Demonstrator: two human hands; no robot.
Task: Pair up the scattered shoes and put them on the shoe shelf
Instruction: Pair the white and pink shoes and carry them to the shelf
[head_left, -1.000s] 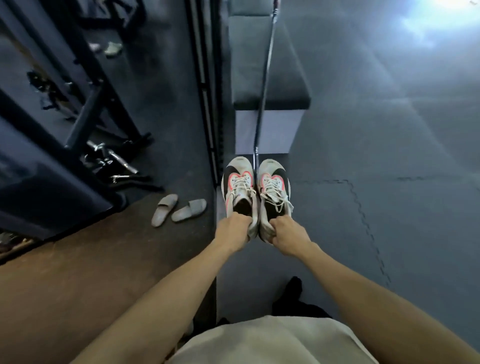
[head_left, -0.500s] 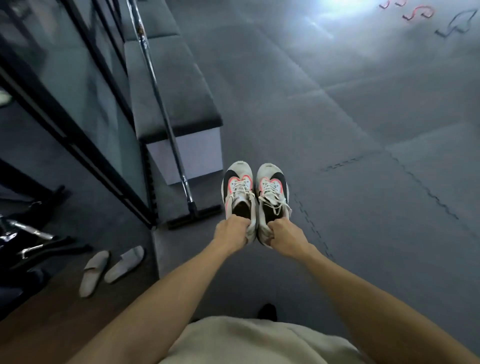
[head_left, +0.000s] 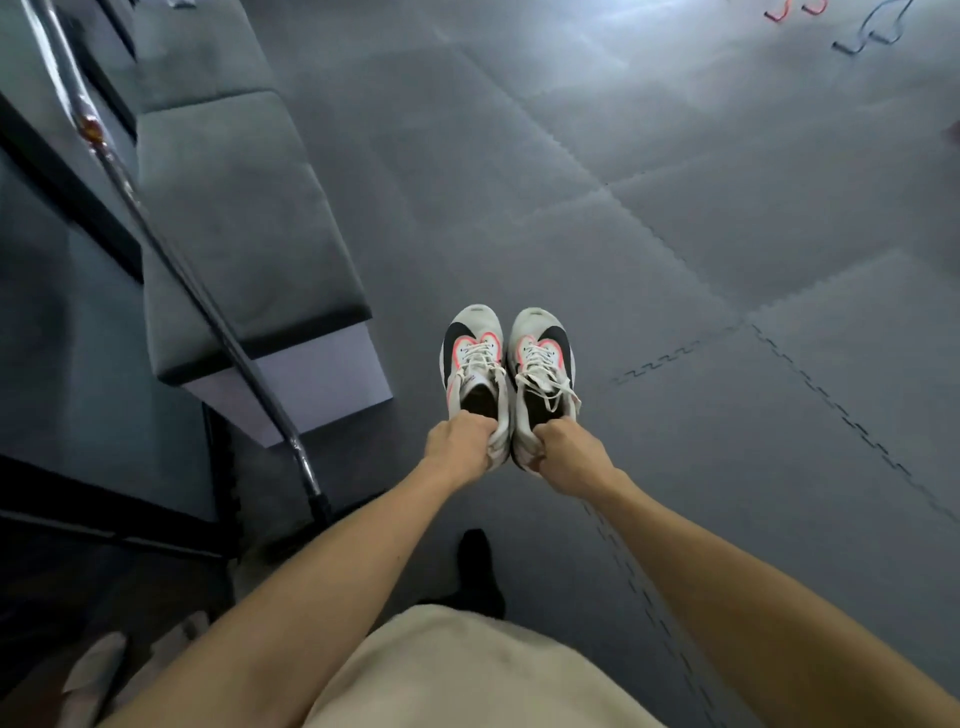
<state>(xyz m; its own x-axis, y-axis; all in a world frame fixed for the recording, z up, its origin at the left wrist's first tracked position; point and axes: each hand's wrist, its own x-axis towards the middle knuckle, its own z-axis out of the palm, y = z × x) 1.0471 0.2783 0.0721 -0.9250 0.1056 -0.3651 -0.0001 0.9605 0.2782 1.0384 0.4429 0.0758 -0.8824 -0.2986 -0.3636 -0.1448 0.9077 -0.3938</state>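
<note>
White mesh with black side panels and a coral-pink edging round the laces marks both sneakers, which hang in the air side by side, toes pointing away from the person and the inner sides touching or nearly so. The left white sneaker (head_left: 474, 364) is gripped at its heel collar by the left hand (head_left: 460, 448), fingers curled into the opening. The right white sneaker (head_left: 541, 366) is held the same way by the right hand (head_left: 567, 451), its loose white laces spilling over the outer side. Both bare forearms reach forward from a cream-coloured garment (head_left: 467, 675) at the bottom edge.

Under the shoes lies a dark grey foam floor of interlocking puzzle mats (head_left: 701, 286). A black-socked foot (head_left: 479, 569) stands on it just below the hands. To the left is a long grey upholstered bench with a pale base (head_left: 234, 218), and a thin dark metal pole (head_left: 171, 260) slants across in front of it. Pale slippers (head_left: 91, 675) show dimly in the lower left corner. No shoe shelf can be made out.
</note>
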